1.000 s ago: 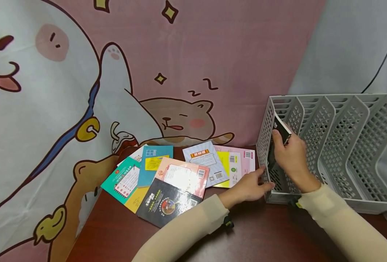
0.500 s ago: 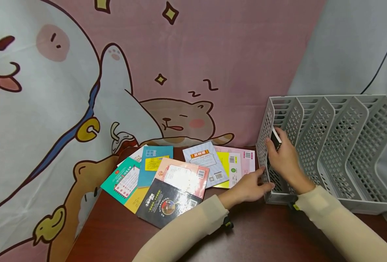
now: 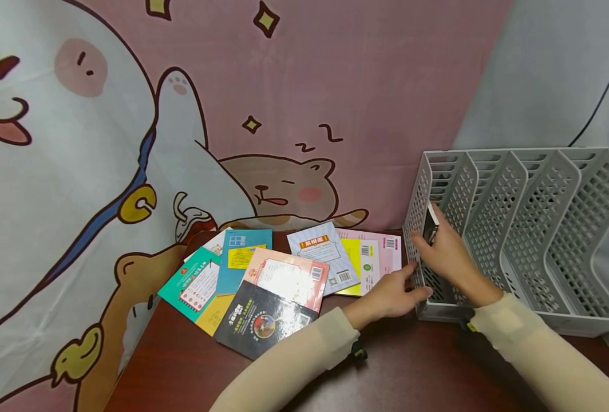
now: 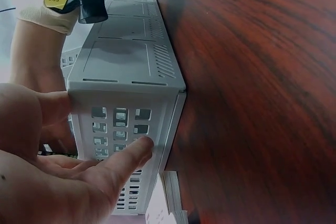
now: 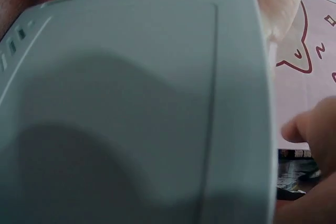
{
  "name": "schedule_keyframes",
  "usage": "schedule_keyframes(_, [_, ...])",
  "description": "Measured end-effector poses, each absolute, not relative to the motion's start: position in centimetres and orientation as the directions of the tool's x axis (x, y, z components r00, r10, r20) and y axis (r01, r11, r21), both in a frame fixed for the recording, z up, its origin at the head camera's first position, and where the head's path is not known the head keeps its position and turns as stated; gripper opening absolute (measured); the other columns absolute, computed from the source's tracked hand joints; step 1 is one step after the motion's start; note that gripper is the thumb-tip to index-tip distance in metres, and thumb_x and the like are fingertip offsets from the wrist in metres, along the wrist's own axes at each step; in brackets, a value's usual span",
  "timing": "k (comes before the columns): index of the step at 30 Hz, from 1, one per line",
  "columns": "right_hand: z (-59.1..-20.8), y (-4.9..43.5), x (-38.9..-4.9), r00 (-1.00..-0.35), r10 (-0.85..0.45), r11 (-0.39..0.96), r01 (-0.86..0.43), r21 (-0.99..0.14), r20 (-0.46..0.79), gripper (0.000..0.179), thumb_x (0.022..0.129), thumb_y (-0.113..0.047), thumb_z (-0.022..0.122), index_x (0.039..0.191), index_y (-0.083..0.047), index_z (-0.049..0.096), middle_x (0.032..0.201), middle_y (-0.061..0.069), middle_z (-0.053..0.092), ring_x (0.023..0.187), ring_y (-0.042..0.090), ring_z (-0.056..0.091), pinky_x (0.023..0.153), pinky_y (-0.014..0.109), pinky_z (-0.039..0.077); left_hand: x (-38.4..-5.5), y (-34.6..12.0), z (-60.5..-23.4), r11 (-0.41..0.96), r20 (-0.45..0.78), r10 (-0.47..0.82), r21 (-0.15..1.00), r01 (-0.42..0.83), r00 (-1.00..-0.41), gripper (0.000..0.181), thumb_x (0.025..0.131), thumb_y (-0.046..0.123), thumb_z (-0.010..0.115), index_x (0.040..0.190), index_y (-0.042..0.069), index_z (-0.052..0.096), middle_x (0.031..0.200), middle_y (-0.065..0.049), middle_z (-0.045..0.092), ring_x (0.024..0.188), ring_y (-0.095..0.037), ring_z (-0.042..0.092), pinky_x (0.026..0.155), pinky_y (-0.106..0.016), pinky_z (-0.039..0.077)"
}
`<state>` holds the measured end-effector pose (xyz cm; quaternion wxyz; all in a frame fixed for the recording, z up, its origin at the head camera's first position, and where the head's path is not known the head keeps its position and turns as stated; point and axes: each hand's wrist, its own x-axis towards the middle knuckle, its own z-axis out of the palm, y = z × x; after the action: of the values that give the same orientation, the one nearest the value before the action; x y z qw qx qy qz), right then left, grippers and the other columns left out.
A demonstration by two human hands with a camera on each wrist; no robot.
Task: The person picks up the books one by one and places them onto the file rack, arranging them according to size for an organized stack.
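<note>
A grey plastic file rack with several slanted compartments stands at the right of the table. My left hand holds its left side wall near the front corner, thumb over the front edge. In the left wrist view, a finger lies along the perforated outer wall. My right hand is inside the leftmost compartment, holding a thin black book upright against that wall. Its thumb is on the wall side, its other fingers on the far side. In the right wrist view, the black book shows partly beyond the rack's edge.
Several books lie on the brown table to the left: a black one, a pink one, a teal one, a blue one and a pale blue one. A cartoon-printed cloth hangs behind.
The black book has gone lower into the leftmost compartment, with my right hand moving down and left. My right thumb has shifted over the wall's edge. The left hand has stayed put.
</note>
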<state>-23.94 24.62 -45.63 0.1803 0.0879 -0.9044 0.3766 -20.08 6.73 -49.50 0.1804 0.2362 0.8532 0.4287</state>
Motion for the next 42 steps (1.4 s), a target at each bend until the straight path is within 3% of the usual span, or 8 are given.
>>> schedule_keyframes(8, [-44.7, 25.2, -23.2, -0.924, -0.012, 0.705, -0.279, -0.652, 0.382, 0.078, 0.107, -0.023, 0.067, 0.173, -0.004, 0.031, 0.158, 0.039, 0.052, 0.132, 0.061, 0.059, 0.098, 0.075, 0.051, -20.0, 6.8, -50.0, 0.521, -0.101, 0.552, 0.817, 0.248, -0.827, 0.077, 0.108, 0.054, 0.064, 0.173, 0.02, 0.039, 0.17, 0.0, 0.053, 0.151, -0.013, 0.058, 0.122, -0.028, 0.048])
schedule_keyframes(12, [-43.4, 25.2, -22.4, -0.879, 0.088, 0.696, -0.282, -0.66, 0.468, 0.062, 0.108, -0.029, 0.069, 0.164, -0.008, 0.051, 0.147, 0.028, 0.063, 0.116, 0.04, 0.07, 0.09, 0.035, 0.062, -19.9, 6.5, -49.9, 0.497, -0.088, 0.545, 0.835, 0.237, -0.834, 0.073, 0.109, 0.054, 0.064, 0.171, 0.02, 0.044, 0.164, -0.003, 0.06, 0.142, -0.013, 0.066, 0.115, -0.025, 0.053])
schedule_keyframes(14, [-42.8, 25.2, -22.1, -0.827, 0.136, 0.679, -0.324, -0.659, 0.546, 0.05, 0.107, -0.027, 0.07, 0.153, -0.01, 0.063, 0.13, 0.019, 0.07, 0.1, 0.018, 0.07, 0.08, 0.013, 0.053, -20.0, 6.3, -49.7, 0.472, -0.065, 0.544, 0.848, 0.24, -0.837, 0.068, 0.109, 0.051, 0.064, 0.168, 0.019, 0.049, 0.159, -0.006, 0.066, 0.134, -0.01, 0.071, 0.109, -0.021, 0.055])
schedule_keyframes(16, [-42.2, 25.1, -21.8, -0.763, 0.168, 0.668, -0.378, -0.641, 0.625, 0.036, 0.106, -0.022, 0.07, 0.14, -0.009, 0.073, 0.114, 0.013, 0.072, 0.092, 0.0, 0.064, 0.079, 0.005, 0.045, -20.0, 6.1, -49.3, 0.435, -0.038, 0.541, 0.867, 0.241, -0.84, 0.062, 0.109, 0.046, 0.065, 0.163, 0.016, 0.055, 0.152, -0.006, 0.071, 0.125, -0.005, 0.074, 0.101, -0.017, 0.057])
schedule_keyframes(20, [-41.2, 24.6, -20.7, -0.677, 0.161, 0.671, -0.458, -0.583, 0.718, 0.019, 0.105, -0.013, 0.068, 0.117, -0.005, 0.081, 0.096, 0.006, 0.071, 0.082, -0.013, 0.055, 0.077, 0.008, 0.042, -20.1, 5.3, -48.3, 0.365, 0.002, 0.529, 0.902, 0.23, -0.849, 0.046, 0.111, 0.038, 0.065, 0.151, 0.015, 0.068, 0.135, -0.002, 0.08, 0.106, 0.001, 0.076, 0.086, -0.014, 0.058])
schedule_keyframes(26, [-40.9, 23.0, -18.9, -0.74, 0.111, 0.67, -0.438, -0.6, 0.664, 0.014, 0.105, -0.013, 0.07, 0.109, -0.007, 0.083, 0.095, 0.006, 0.076, 0.079, -0.011, 0.057, 0.075, 0.006, 0.042, -20.3, 3.0, -46.5, 0.233, 0.028, 0.532, 0.956, 0.178, -0.846, 0.033, 0.112, 0.027, 0.065, 0.135, 0.005, 0.075, 0.118, -0.011, 0.083, 0.082, -0.01, 0.081, 0.075, -0.026, 0.066])
schedule_keyframes(34, [-41.7, 21.0, -17.8, -0.815, 0.023, 0.644, -0.431, -0.632, 0.579, 0.009, 0.104, -0.011, 0.073, 0.105, -0.01, 0.082, 0.087, 0.004, 0.077, 0.07, -0.002, 0.06, 0.066, 0.01, 0.046, -20.9, -1.5, -45.3, 0.252, 0.067, 0.506, 0.942, 0.221, -0.86, 0.03, 0.114, 0.026, 0.061, 0.132, 0.008, 0.076, 0.114, -0.011, 0.084, 0.085, -0.016, 0.083, 0.078, -0.028, 0.067])
schedule_keyframes(42, [-43.9, 18.1, -17.2, -0.9, -0.097, 0.624, -0.388, -0.678, 0.426, 0.01, 0.104, -0.013, 0.074, 0.105, -0.016, 0.083, 0.086, -0.002, 0.077, 0.069, 0.006, 0.06, 0.064, 0.021, 0.049, -21.0, -6.4, -45.0, 0.269, 0.052, 0.458, 0.943, 0.195, -0.887, 0.032, 0.115, 0.028, 0.06, 0.138, 0.011, 0.074, 0.12, -0.012, 0.083, 0.101, -0.039, 0.083, 0.089, -0.05, 0.068])
